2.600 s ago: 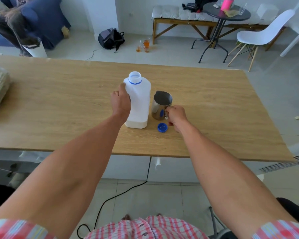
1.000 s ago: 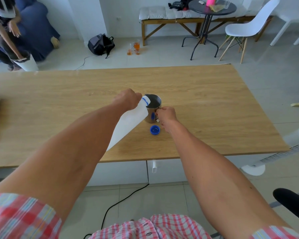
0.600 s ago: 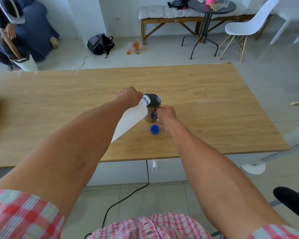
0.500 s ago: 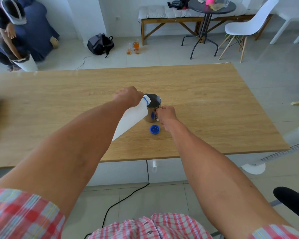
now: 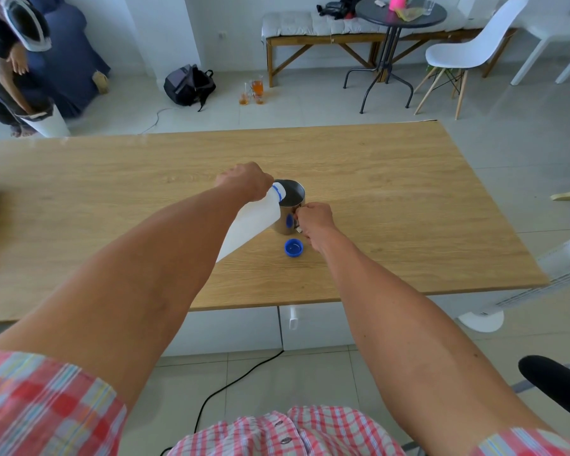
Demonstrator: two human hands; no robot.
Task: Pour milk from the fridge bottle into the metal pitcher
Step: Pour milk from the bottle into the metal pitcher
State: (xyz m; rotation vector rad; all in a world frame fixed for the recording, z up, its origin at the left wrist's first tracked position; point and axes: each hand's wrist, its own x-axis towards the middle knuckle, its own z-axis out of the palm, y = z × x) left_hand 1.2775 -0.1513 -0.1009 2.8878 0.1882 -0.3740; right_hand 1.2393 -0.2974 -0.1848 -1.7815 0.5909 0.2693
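Milk bottle (image 5: 250,222): white plastic, blue neck ring, tipped steeply w/ mouth over the rim of the metal pitcher (image 5: 288,209), base raised toward the camera, off the desk (image 5: 408,205). Left hand (image 5: 245,181) wraps the bottle's upper part near the neck, fingers curled round it. Can't make out a milk stream at the mouth, view too small/blurred there; pitcher interior looks dark.

Pitcher stands upright on the desk approx mid-width, blue spot on its side. Right hand (image 5: 314,222) is closed on the pitcher's handle, on the side facing the camera.

Blue cap (image 5: 293,248) lies on the desk just in front of the pitcher, open side up, near the right hand but apart from it.

Further out: cable (image 5: 231,386) on the tiled floor below the desk edge. Beyond the desk, black backpack (image 5: 189,83), glasses w/ amber liquid (image 5: 254,92) on the floor, wooden bench (image 5: 326,31), round dark table (image 5: 398,14), white chair (image 5: 467,51). Another person (image 5: 10,60) bends over at far left.
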